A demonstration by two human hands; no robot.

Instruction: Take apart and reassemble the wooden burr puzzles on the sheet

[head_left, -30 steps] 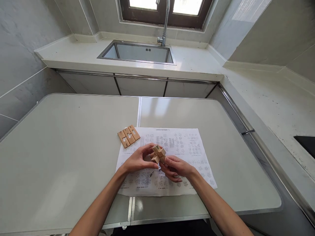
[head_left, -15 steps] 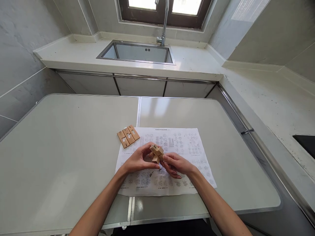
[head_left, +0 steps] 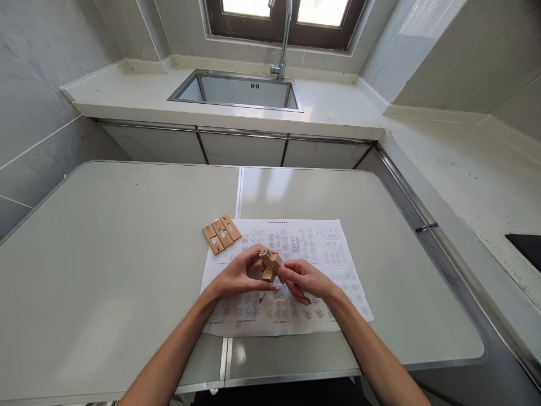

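A wooden interlocking puzzle [head_left: 269,264] of several crossed blocks, with a printed number on top, is held above a printed sheet [head_left: 333,307]. My left hand [head_left: 239,276] curls round its left side, fingers behind and thumb below. On the right, my right hand [head_left: 302,279] pinches the puzzle's near right end between thumb and fingers. Part of the puzzle is hidden by the fingers. Three flat wooden pieces [head_left: 221,234] with cut-outs and numbers lie side by side at the sheet's upper left corner.
The pale folding table [head_left: 118,254] has a metal seam down its middle. Beyond it runs a white counter [head_left: 127,96] with a sink [head_left: 236,90] and a tap [head_left: 279,67]. Another counter [head_left: 473,169] lines the right side, with a black surface [head_left: 526,248] at its edge.
The puzzle has turned very slightly in my hands, and my right fingers have shifted a little at its right end. The flat pieces and the sheet lie as before.
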